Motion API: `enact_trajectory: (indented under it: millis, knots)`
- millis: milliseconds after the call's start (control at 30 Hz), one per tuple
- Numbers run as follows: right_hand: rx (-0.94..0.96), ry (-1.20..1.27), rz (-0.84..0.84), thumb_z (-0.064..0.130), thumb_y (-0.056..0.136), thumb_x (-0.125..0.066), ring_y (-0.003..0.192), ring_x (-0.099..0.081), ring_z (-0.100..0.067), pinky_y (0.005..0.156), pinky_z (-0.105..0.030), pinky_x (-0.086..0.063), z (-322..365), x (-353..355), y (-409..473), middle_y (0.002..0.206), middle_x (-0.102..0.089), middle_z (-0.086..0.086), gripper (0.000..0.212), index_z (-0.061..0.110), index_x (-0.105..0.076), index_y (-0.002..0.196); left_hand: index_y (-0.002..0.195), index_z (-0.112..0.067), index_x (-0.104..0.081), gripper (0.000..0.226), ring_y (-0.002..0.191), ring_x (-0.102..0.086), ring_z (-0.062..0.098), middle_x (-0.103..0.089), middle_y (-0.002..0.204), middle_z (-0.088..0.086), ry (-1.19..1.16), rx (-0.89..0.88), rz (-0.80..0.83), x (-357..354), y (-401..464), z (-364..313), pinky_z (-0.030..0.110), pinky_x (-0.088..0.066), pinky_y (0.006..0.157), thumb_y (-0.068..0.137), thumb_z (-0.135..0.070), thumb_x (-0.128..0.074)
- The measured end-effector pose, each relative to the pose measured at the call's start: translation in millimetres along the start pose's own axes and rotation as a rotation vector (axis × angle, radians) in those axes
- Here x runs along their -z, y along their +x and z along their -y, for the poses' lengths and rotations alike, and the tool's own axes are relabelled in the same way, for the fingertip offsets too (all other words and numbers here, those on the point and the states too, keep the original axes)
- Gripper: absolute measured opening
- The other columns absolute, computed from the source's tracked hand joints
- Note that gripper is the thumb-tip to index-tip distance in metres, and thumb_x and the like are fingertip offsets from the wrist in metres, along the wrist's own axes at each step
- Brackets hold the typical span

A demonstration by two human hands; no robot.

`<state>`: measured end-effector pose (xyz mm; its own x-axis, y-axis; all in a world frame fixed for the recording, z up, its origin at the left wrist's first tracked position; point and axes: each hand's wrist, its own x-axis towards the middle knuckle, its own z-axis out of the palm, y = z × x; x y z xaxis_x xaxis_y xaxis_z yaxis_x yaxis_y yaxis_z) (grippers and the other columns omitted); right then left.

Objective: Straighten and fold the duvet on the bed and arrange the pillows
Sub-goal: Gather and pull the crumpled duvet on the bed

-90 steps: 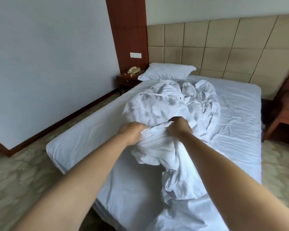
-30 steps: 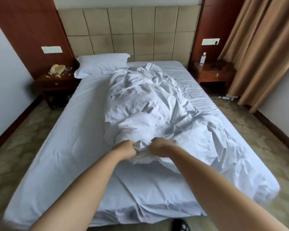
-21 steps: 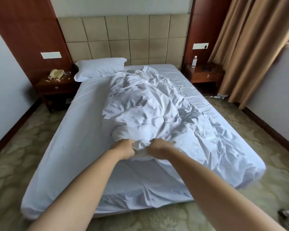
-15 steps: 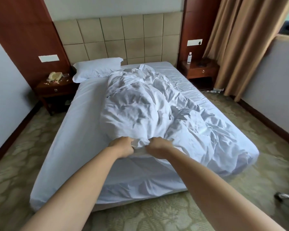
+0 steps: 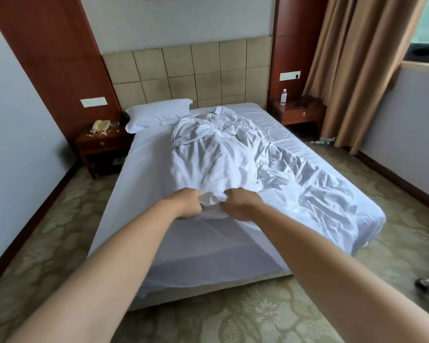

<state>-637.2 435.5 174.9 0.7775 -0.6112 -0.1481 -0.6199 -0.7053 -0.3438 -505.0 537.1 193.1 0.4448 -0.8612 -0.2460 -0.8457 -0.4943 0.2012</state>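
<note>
Head view: both hands' fingers clench duvet [image 5: 218,154] end; length runs toward headboard [image 5: 191,73].

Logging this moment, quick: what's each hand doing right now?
Left hand: fingers gripping the duvet edge.
Right hand: fingers gripping the same edge.

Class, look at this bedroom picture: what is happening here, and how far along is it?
A person's left hand and right hand both grip one bunched edge of the crumpled white duvet near the foot of the white-sheeted bed. The duvet is not yet straightened. One white pillow lies by the padded headboard.
</note>
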Motion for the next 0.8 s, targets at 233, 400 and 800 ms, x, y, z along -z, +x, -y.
enact_trajectory:
  millis: [233, 400, 800]
  knots:
    - [-0.074, -0.226, -0.078, 0.028, 0.086, -0.048, 0.108, -0.056, -0.03, 0.076, -0.032, -0.035, 35.7, -23.4, 17.7, 0.117, -0.06, -0.008, 0.027, 0.017, -0.054, 0.109, 0.088, -0.018, -0.048, 0.006, 0.09, -0.052, 0.025, -0.059, 0.11, 0.012, 0.008, -0.172, 0.098, 2.4, 16.6, 46.9, 0.028, -0.041, 0.074, 0.085, -0.021, -0.051]
    - [-0.196, -0.404, -0.434, 0.018, 0.084, -0.05, 0.116, -0.046, -0.029, 0.083, -0.037, -0.039, 70.8, -16.6, 48.5, 0.12, -0.052, -0.008, 0.035, 0.014, -0.05, 0.119, 0.102, -0.017, -0.048, 0.03, 0.093, -0.056, 0.026, -0.058, 0.104, 0.007, -0.043, -0.282, -0.07, 27.4, 37.5, 84.2, 0.027, -0.042, 0.072, 0.079, -0.025, -0.064]
    - [-0.54, 0.031, -0.477, 0.005, 0.09, -0.037, 0.101, -0.056, -0.037, 0.069, -0.035, -0.036, 60.6, -23.0, 131.9, 0.114, -0.048, -0.016, 0.024, 0.01, -0.047, 0.112, 0.109, -0.015, -0.048, 0.029, 0.098, -0.058, 0.033, -0.057, 0.114, 0.01, 0.04, -0.337, -0.319, 22.3, 135.2, 108.1, 0.032, -0.039, 0.067, 0.084, 0.0, -0.046]
